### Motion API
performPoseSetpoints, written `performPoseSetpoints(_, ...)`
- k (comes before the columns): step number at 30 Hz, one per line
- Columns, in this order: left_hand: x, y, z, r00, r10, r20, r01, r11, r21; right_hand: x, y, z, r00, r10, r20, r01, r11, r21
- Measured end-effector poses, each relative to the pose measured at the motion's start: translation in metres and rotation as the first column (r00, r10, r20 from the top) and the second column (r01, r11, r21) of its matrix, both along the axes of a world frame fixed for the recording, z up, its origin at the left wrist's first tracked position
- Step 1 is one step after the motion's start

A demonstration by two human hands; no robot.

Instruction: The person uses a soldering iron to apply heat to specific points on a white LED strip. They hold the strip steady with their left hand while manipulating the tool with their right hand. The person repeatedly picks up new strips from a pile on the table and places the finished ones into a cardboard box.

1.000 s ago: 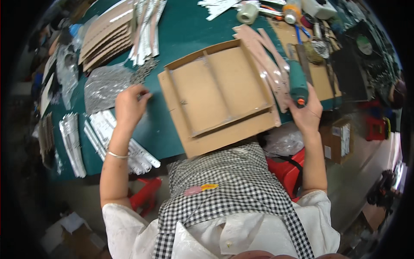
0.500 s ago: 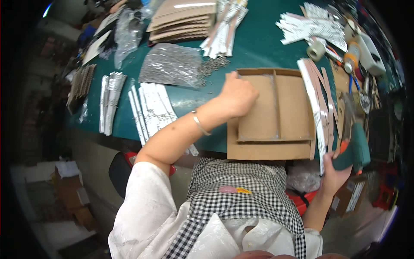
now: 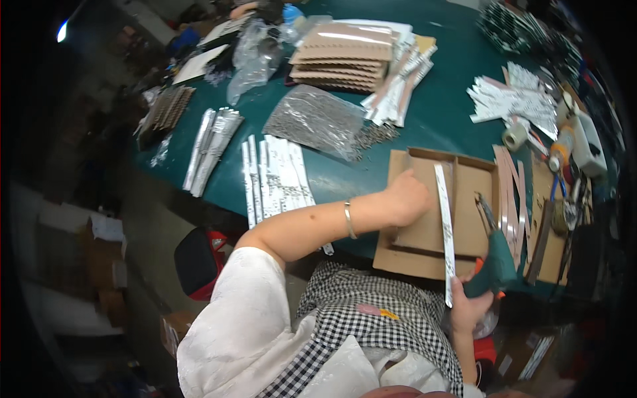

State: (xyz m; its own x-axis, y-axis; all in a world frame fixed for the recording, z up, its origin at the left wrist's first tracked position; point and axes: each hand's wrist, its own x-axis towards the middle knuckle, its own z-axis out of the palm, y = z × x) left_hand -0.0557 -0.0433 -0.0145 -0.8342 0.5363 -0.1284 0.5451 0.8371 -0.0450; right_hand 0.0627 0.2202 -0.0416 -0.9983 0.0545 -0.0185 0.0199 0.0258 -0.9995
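While the right hand (image 3: 471, 308) grips a green tool (image 3: 500, 262) and a white strip (image 3: 445, 229), the left hand (image 3: 407, 200) curls over a cardboard tray (image 3: 418, 264).
The cardboard tray lies at the near edge of the green table (image 3: 448, 66), the strip extending over it; whether the left hand holds anything cannot be told.

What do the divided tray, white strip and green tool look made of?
Divided tray: probably matt cardboard, judging by plain brown, thin walls. White strip: perhaps paper or film, being flat and dark-marked; finish unclear. Green tool: probably plastic, from its smooth, evenly coloured body; its grey nose may be metal.
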Motion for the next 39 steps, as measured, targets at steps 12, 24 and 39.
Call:
performPoseSetpoints(12, -0.019, 0.005, 0.016, 0.952, -0.015, 0.304, -0.043, 0.982, 0.183, -0.024, 0.021, -0.009, 0.966, 0.013, -0.257, 0.003, 0.998, 0.061)
performPoseSetpoints(24, 0.011, 0.001, 0.029, 0.961, 0.219, 0.169, -0.275, 0.69, 0.67, -0.043, 0.021, 0.011, 0.977, 0.025, -0.212, -0.037, 0.998, -0.05)
performPoseSetpoints(39, 0.065, 0.033, 0.029, 0.835, 0.133, 0.534, -0.546, 0.083, 0.834, -0.076, -0.027, 0.04, 0.956, 0.255, -0.146, -0.275, 0.951, -0.142)
